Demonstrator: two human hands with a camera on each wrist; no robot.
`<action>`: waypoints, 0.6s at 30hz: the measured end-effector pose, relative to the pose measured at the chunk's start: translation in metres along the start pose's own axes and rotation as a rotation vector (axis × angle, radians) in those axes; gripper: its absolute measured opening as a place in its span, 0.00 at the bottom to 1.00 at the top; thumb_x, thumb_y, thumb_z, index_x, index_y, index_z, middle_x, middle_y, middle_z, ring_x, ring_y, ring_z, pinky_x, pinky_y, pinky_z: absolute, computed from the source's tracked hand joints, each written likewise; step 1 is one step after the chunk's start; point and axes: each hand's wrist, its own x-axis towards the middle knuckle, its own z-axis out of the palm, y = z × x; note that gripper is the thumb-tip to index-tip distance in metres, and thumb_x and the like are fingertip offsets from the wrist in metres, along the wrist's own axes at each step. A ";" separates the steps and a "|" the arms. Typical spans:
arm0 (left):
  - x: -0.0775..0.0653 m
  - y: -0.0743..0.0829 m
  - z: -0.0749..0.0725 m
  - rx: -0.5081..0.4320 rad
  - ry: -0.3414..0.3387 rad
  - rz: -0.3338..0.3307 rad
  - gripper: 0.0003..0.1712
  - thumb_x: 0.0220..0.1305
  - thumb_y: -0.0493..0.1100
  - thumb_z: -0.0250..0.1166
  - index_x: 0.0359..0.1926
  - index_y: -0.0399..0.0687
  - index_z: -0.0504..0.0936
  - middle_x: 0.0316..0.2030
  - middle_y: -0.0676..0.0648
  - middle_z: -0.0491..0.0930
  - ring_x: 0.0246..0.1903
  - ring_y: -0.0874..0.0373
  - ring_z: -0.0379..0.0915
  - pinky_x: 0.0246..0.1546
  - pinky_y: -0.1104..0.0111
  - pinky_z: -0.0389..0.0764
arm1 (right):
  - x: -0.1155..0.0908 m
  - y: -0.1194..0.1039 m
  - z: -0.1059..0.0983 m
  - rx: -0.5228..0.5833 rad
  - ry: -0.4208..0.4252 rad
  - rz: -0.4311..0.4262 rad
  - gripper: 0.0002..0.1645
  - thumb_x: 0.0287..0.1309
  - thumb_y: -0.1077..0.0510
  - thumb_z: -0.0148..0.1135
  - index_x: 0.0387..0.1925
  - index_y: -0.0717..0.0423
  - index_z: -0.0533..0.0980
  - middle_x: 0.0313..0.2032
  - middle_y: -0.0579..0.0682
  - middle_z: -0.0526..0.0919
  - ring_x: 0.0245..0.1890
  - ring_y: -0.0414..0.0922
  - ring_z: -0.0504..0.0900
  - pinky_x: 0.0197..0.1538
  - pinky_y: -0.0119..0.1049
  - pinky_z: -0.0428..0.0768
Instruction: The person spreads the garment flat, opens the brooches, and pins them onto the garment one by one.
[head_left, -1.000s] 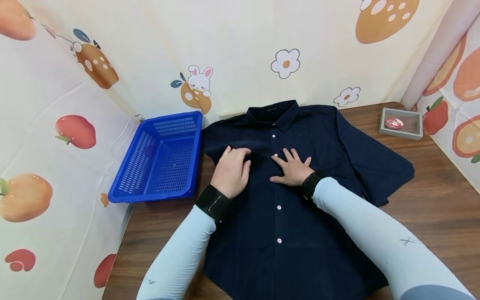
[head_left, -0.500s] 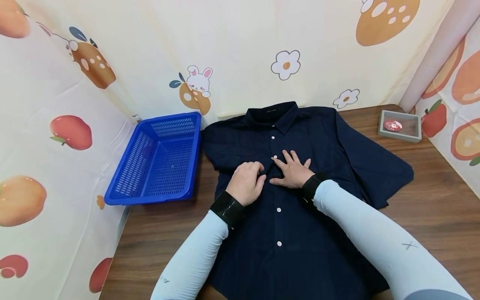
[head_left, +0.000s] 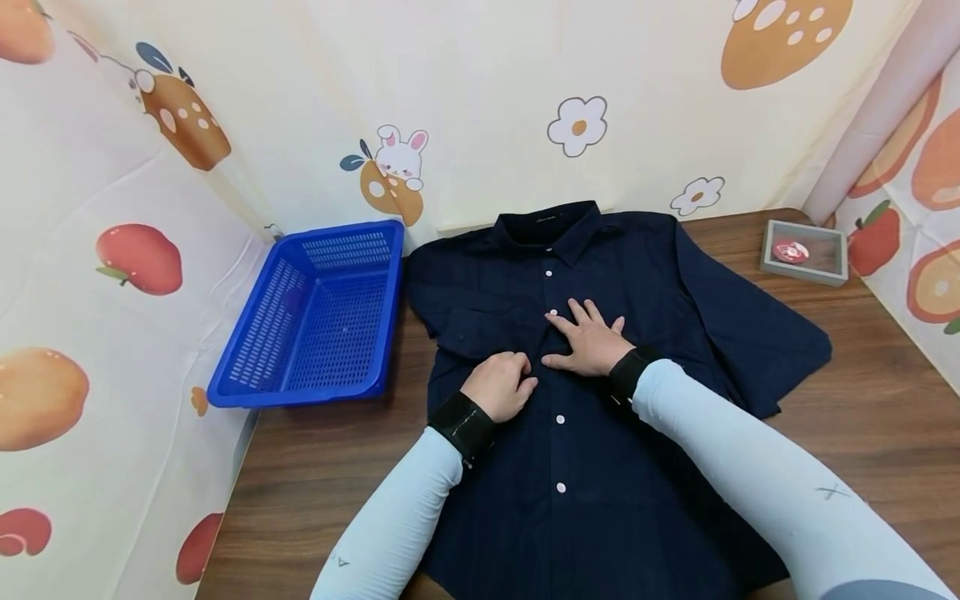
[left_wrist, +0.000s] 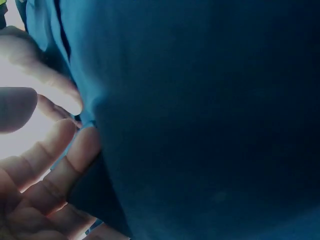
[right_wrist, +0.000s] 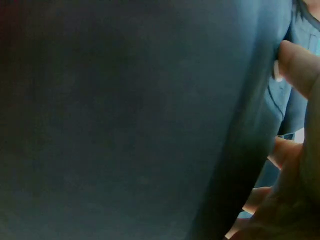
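Navy shirt (head_left: 600, 467) is being touched by left hand (head_left: 498, 387), fingers curled (pinch: can't tell), and pressed on the chest by right hand (head_left: 588, 343), fingers spread apart; it's being carried by the tabletop (head_left: 315, 467), just beside the blue basket (head_left: 300, 396).

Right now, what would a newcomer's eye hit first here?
First, the large dark navy fabric shirt with white buttons, spread across the brown wood-grain table, with the bare right hand splayed on its front and the bare left hand close by. Next, the bright blue rectangular plastic basket left of the shirt. Last, maybe the small grey rectangular tray at the table's far right corner.
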 end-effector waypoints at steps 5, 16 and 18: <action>-0.003 -0.002 0.001 -0.002 0.001 0.004 0.08 0.66 0.47 0.62 0.38 0.48 0.80 0.32 0.52 0.77 0.31 0.59 0.74 0.35 0.68 0.75 | -0.001 -0.009 -0.017 0.050 0.047 -0.056 0.45 0.59 0.37 0.60 0.72 0.51 0.59 0.73 0.64 0.47 0.72 0.65 0.41 0.58 0.77 0.43; -0.006 -0.003 0.000 -0.017 -0.009 0.004 0.09 0.66 0.47 0.62 0.39 0.47 0.81 0.33 0.51 0.78 0.33 0.59 0.75 0.37 0.68 0.76 | 0.020 -0.056 -0.040 0.137 0.107 -0.240 0.30 0.62 0.50 0.62 0.61 0.62 0.71 0.59 0.58 0.75 0.61 0.54 0.70 0.65 0.48 0.65; -0.006 -0.003 0.000 -0.017 -0.008 0.005 0.09 0.66 0.47 0.62 0.39 0.46 0.81 0.34 0.51 0.78 0.34 0.59 0.75 0.38 0.69 0.76 | 0.027 -0.062 -0.039 0.131 0.102 -0.235 0.29 0.62 0.51 0.62 0.59 0.62 0.73 0.56 0.58 0.78 0.58 0.54 0.73 0.62 0.48 0.68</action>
